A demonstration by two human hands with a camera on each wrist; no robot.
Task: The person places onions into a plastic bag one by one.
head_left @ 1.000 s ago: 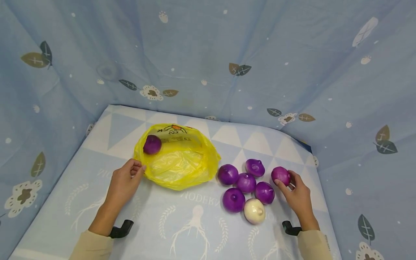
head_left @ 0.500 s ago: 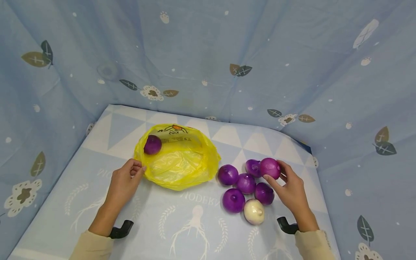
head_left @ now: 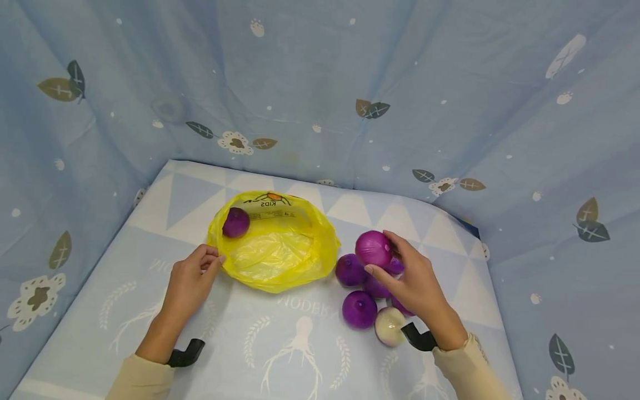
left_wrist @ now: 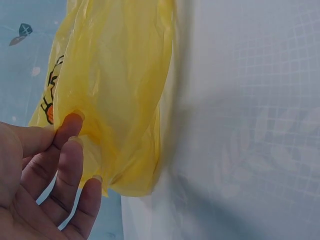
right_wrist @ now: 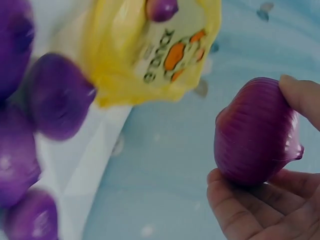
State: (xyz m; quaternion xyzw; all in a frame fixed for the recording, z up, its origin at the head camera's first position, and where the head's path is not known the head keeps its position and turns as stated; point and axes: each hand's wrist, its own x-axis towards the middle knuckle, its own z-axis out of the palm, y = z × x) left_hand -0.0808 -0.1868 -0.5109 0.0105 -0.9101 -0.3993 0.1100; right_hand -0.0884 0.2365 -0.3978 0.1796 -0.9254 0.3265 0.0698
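Note:
My left hand (head_left: 194, 280) pinches the left rim of a yellow plastic bag (head_left: 275, 272) between thumb and forefinger, as the left wrist view shows up close. The bag lies with its mouth wide, and one purple onion (head_left: 236, 223) rests inside at its left. In my right hand (head_left: 415, 272) is another purple onion (head_left: 373, 248), held between thumb and fingers above the loose ones. Below it on the table sit several purple onions (head_left: 359, 309) and a white onion (head_left: 390, 326). My right hand and the held onion partly hide some of them.
A pale patterned cloth covers the table (head_left: 230, 344). Blue printed curtains (head_left: 300, 83) hang behind it and along both sides. The loose onions cluster just right of the bag.
My right hand has carried its onion leftward across the cluster, from the far right side towards the bag. The left hand and the bag have stayed in place.

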